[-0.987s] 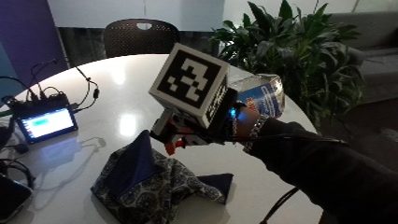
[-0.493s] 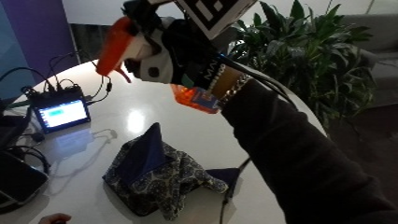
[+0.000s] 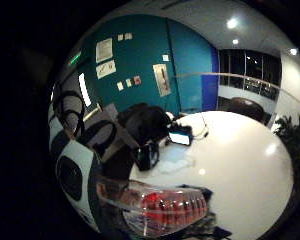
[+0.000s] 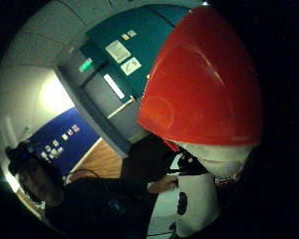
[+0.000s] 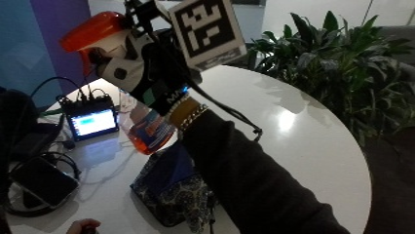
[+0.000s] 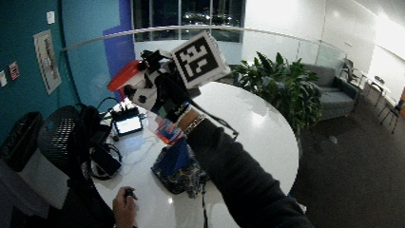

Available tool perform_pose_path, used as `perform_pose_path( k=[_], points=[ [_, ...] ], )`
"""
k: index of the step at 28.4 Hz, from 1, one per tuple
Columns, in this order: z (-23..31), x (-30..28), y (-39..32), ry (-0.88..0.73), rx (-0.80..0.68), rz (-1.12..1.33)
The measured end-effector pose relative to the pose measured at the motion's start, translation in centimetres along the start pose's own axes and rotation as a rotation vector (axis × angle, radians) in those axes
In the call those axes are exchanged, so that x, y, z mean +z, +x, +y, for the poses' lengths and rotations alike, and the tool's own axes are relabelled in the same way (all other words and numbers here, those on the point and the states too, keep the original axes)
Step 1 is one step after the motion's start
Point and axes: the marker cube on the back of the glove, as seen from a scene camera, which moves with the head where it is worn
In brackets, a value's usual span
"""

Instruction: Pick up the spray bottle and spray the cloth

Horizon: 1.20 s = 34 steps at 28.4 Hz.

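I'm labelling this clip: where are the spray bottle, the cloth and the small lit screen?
spray bottle (image 5: pixel 148 131), outside view, on its clear lower body with orange liquid.
cloth (image 5: pixel 170 187), outside view, on the patterned blue fabric lying on the table.
small lit screen (image 5: pixel 93 122), outside view, on its glowing display.

Dim room, lit by ceiling spots. Their glare glints on the white table (image 5: pixel 305 122). Palm views bend and darken at their edges.
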Motion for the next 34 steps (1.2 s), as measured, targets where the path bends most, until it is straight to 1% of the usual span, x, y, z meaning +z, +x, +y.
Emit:
perform_pose_path(
  k=[2,4,8,12,16,23,30,34],
  points=[
    [1.1,2.0,1.6,0.088,0.071,-0.084],
    [2.5,3.9,3.1,0.138,0.147,-0.164],
    [5.6,7.7,5.3,0.126,0.315,-0.304],
    [7.0,9.8,6.3,0.103,0.387,-0.363],
    [6.8,10.7,6.7,0.080,0.380,-0.381],
    [5.2,10.3,5.0,0.038,0.273,-0.330],
    [4.9,8.5,4.3,0.055,0.226,-0.302],
    [5.0,8.7,4.7,0.062,0.206,-0.281]
  ],
)
